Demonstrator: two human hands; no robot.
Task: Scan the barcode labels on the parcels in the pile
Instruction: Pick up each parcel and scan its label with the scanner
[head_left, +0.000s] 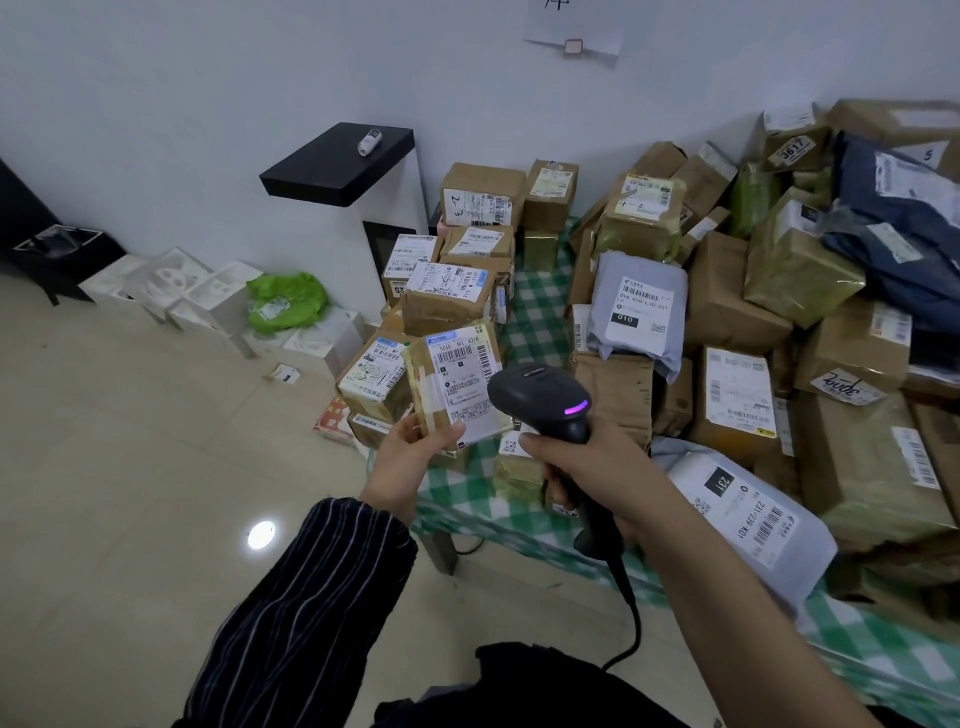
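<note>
My left hand (410, 457) grips a small taped cardboard parcel (457, 384) by its lower edge, its white barcode label tilted toward me. My right hand (587, 462) holds the handle of a dark corded barcode scanner (540, 395), whose head sits just right of the label with a purple light glowing on its back. A large pile of parcels (779, 312) covers the green checked tablecloth (540, 306): brown boxes, grey mailers and dark blue bags. A neater stack of labelled boxes (452, 280) stands at the table's left end.
A black wall shelf (337, 166) with a small white device juts out above the floor left of the table. White foam packing pieces (208, 296) and a green bag (285, 306) lie on the tiled floor by the wall. A black bin (52, 254) stands at far left.
</note>
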